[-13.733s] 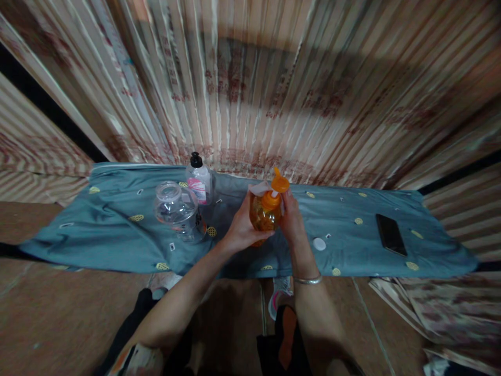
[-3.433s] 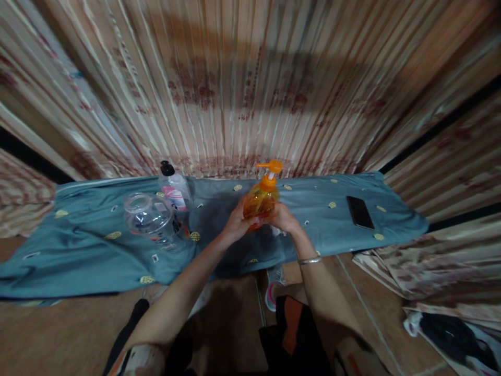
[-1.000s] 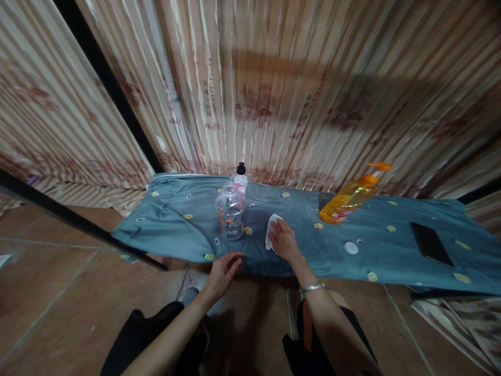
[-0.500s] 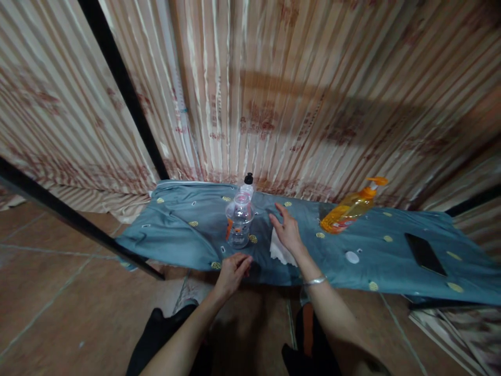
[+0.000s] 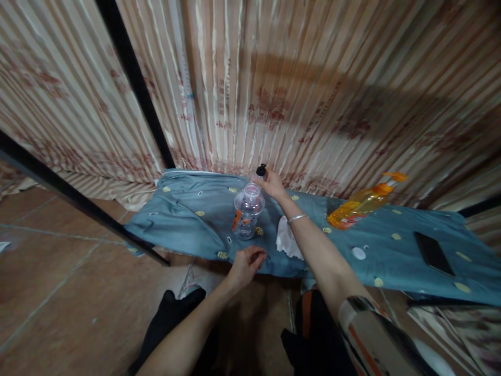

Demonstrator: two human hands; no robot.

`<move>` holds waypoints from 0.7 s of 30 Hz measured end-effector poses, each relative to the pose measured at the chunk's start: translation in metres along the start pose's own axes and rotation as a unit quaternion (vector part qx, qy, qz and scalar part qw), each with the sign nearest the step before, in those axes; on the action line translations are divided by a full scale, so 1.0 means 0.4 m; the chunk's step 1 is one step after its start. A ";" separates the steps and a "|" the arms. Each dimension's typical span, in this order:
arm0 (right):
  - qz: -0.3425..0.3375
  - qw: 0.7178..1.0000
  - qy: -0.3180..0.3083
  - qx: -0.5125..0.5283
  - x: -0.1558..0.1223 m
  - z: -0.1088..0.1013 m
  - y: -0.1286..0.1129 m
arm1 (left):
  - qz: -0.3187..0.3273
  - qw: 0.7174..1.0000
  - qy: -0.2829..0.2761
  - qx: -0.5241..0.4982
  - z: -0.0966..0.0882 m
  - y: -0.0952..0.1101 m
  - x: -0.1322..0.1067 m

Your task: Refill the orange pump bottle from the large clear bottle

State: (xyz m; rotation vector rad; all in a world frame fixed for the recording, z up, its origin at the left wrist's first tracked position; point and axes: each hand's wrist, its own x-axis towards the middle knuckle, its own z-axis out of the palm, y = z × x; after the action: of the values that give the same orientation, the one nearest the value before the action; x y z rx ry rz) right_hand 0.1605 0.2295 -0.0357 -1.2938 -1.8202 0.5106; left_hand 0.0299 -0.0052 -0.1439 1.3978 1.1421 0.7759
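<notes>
My right hand (image 5: 273,184) is closed around the neck of a small clear bottle with a black cap (image 5: 261,170), behind the larger bottle. Most of the small bottle is hidden. In front of it stands an upright, clear plastic bottle (image 5: 246,222) with an orange print and no cap on its mouth. My left hand (image 5: 246,265) hovers by the front edge of the cloth, fingers curled and seemingly holding nothing. A crumpled white tissue (image 5: 287,240) lies below my right forearm.
A patterned blue-green cloth (image 5: 188,230) covers the bench. To the right are a yellow-orange pump bottle (image 5: 358,206), a white round lid (image 5: 358,253) and a dark phone (image 5: 433,253). Black metal poles (image 5: 135,86) slant at the left; a striped curtain (image 5: 274,78) hangs behind.
My right hand has moved from above the tissue, away and leftward, and has closed on the black-capped bottle. My left hand stays near the front edge. The view has shifted slightly.
</notes>
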 end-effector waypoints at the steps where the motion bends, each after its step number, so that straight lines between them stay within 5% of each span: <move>1: 0.002 1.000 0.018 -0.013 -0.012 -0.019 0.003 | 0.008 1.000 -0.001 0.000 0.000 0.001 0.001; 6: -0.009 0.987 0.147 -0.068 -0.122 -0.175 0.004 | 0.065 0.998 0.013 0.005 0.003 0.008 -0.001; 11: -0.025 0.971 0.224 -0.083 -0.317 -0.296 -0.061 | 0.131 0.989 0.074 -0.005 0.016 0.026 -0.001; 16: -0.002 0.987 0.158 -0.040 -0.501 -0.291 -0.146 | 0.166 0.983 0.083 -0.007 0.056 0.052 -0.011; 21: 0.015 0.997 0.078 0.023 -0.569 -0.246 -0.164 | 0.154 0.986 0.063 -0.003 0.103 0.061 -0.005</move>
State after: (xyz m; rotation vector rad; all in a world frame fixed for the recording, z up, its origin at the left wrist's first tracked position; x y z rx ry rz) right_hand 0.2318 -0.0163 -0.0201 -1.2954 -1.6541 0.4526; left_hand 0.0725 -0.0189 -0.1268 1.5596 1.0288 1.0992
